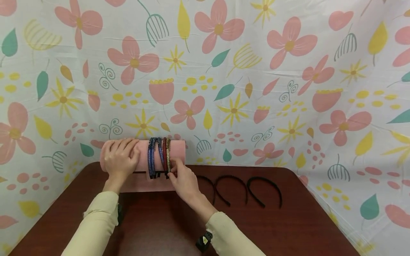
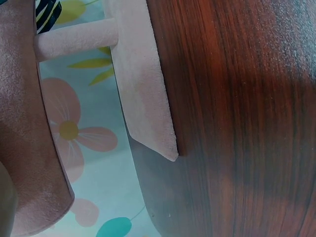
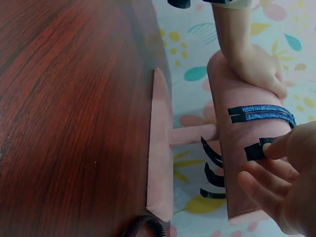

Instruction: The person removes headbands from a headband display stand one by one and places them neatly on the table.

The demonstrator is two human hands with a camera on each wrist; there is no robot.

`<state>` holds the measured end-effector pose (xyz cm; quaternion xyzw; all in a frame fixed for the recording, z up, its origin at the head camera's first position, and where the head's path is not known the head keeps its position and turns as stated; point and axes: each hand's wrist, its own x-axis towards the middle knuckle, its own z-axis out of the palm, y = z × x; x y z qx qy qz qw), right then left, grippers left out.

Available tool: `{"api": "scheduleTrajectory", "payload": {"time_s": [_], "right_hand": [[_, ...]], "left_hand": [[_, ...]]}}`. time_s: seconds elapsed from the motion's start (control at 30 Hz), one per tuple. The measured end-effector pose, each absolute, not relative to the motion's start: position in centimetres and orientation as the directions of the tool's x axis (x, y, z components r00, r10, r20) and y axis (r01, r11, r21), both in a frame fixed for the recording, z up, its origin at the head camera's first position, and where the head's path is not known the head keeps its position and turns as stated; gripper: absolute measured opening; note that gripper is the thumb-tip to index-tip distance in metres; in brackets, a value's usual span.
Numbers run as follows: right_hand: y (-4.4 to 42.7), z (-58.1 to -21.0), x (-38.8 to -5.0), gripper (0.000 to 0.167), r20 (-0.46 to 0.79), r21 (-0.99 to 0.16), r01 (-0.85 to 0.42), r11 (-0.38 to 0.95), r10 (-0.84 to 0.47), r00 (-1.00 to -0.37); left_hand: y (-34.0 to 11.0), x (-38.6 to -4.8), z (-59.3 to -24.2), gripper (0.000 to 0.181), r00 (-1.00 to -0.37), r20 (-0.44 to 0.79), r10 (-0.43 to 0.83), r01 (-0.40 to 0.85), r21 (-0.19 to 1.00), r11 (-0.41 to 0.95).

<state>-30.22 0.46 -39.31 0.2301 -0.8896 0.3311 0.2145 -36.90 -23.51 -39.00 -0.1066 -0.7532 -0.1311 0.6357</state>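
A pink plush roll on a stand [image 1: 143,153] lies crosswise near the table's back edge. My left hand [image 1: 121,156] rests over its left end, fingers bent over the top. Around the roll sit glittery blue headbands [image 1: 151,158], a red headband [image 1: 165,156] and a gold headband [image 1: 168,160]. At the roll's right part, my right hand [image 1: 184,181] pinches the black end of a headband [image 3: 254,152] between thumb and finger; which band it belongs to is hidden. The left wrist view shows mostly the stand's base [image 2: 140,94] and little of the hand.
Black headbands [image 1: 279,193] lie in a row on the dark wooden table [image 1: 243,227], right of the stand. A flowered cloth [image 1: 205,89] hangs behind the table. In the right wrist view, other dark band ends [image 3: 212,193] stick out under the roll.
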Motion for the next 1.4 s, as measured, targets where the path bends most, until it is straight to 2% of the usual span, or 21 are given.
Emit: {"api": "scheduleTrajectory", "payload": {"time_s": [0.37, 0.73, 1.4], "right_hand": [[1.8, -39.1, -30.4, 0.045, 0.549, -0.503, -0.57, 0.649, -0.27, -0.791], [3.2, -39.2, -30.9, 0.043, 0.572, -0.449, -0.592, 0.669, -0.294, -0.766], [7.9, -39.2, -30.6, 0.046, 0.559, -0.463, -0.57, 0.679, -0.275, -0.782]], "left_hand": [[-23.4, -36.8, -38.9, 0.034, -0.166, 0.986, -0.007, 0.334, 0.062, 0.94], [-23.6, -36.9, -39.1, 0.034, -0.164, 0.986, -0.007, 0.334, 0.062, 0.941], [-23.6, -36.9, -39.1, 0.037, -0.189, 0.982, -0.011, 0.333, 0.074, 0.94]]}}
